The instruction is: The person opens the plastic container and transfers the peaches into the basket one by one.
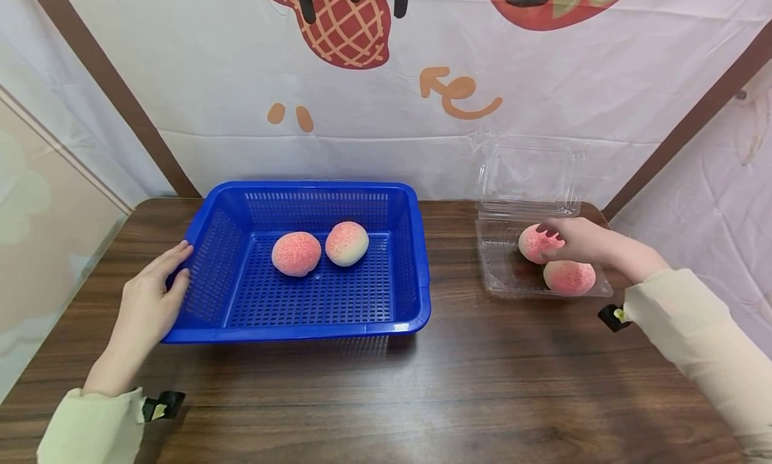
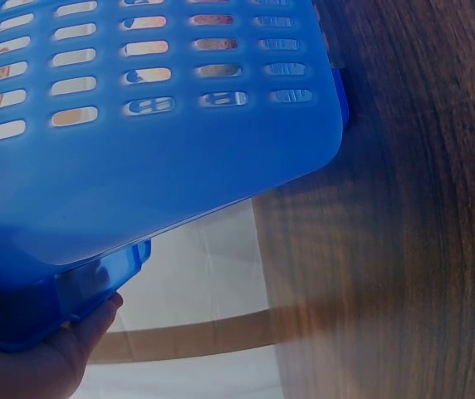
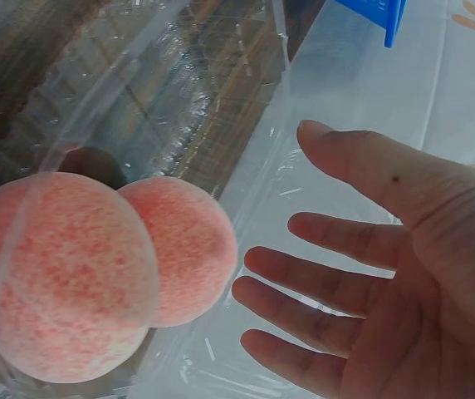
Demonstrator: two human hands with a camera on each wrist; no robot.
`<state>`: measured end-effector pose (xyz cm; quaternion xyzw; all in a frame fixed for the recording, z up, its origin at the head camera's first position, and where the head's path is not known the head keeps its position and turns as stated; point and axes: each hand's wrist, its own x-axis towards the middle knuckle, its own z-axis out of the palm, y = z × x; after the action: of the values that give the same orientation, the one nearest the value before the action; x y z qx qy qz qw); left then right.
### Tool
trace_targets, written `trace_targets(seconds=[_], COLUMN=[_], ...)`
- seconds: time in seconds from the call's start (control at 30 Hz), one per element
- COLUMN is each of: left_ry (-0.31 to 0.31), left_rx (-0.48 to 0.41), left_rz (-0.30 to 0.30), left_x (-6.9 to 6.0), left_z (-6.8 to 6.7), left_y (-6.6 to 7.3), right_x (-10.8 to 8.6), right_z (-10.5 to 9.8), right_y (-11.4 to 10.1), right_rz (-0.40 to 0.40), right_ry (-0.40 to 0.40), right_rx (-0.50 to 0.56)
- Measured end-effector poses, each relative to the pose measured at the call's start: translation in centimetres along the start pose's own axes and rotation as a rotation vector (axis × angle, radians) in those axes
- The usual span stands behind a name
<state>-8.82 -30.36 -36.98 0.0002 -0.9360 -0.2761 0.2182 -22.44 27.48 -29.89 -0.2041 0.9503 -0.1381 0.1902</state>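
At the left end of a blue basket, the left hand grips the rim; in the left wrist view that hand is at the basket's edge. Two pink and cream peaches lie inside the basket. The right hand hovers over an open clear plastic box holding two more peaches. In the right wrist view, its fingers are spread and slightly bent, holding nothing, beside the peaches; the hand shows its palm.
The clear box's raised lid leans at the back, near a white printed cloth. A dark wooden table extends in front of the basket and box and between them. Black wrist devices are at both sleeves.
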Motion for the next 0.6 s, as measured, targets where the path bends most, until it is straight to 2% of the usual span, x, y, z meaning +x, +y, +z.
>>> trace_targets(seconds=[0.1,0.23,0.6], left_ry=[0.001,0.002,-0.004], left_rx=[0.002,0.005,0.002], left_rz=[0.001,0.0,-0.007], left_x=[0.0,-0.1,0.0], left_z=[0.1,0.1,0.1], left_y=[0.0,0.0,-0.1], right_x=[0.0,0.0,-0.5], right_z=[0.3,0.6,1.1], right_y=[0.5,1.2,2.1], right_rz=[-0.032,-0.074,-0.043], right_ry=[0.03,0.053,0.024], right_rx=[-0.07,-0.102,-0.065])
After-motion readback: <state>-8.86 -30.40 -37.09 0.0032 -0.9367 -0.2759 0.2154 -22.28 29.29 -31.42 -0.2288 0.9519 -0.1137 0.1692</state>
